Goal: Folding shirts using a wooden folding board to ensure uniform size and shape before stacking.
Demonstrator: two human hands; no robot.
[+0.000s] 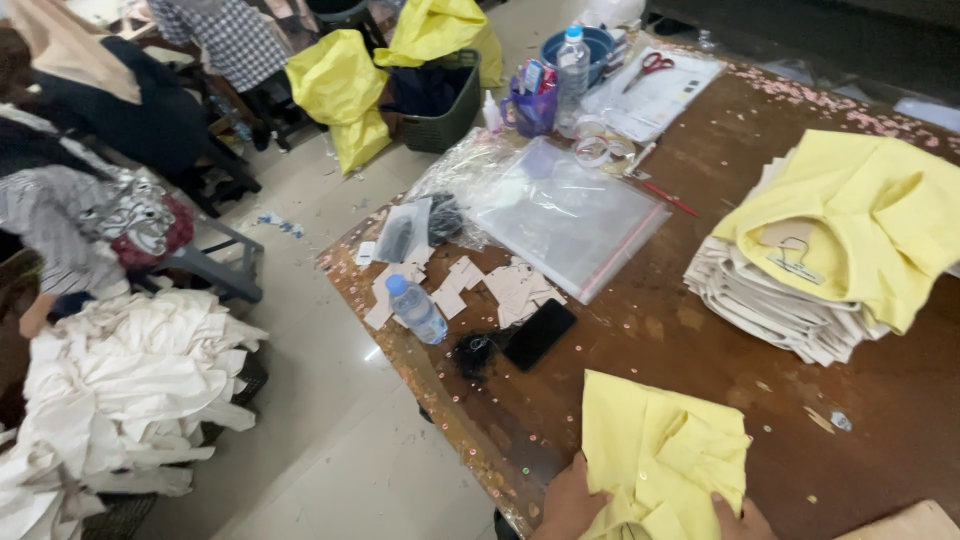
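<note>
A folded yellow shirt [662, 455] is gripped at the counter's [700, 340] near edge by the left hand [570, 503] and right hand [738, 520]. It could be dragged off, its near part overhanging.

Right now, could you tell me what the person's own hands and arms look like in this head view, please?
Only the backs of the left hand and the right hand show, at the bottom edge of the picture. Both are bare: no gloves, and no rings that I can make out. The wrists and forearms are cut off by the frame, so I cannot tell about sleeves, a watch or bracelets.
</note>
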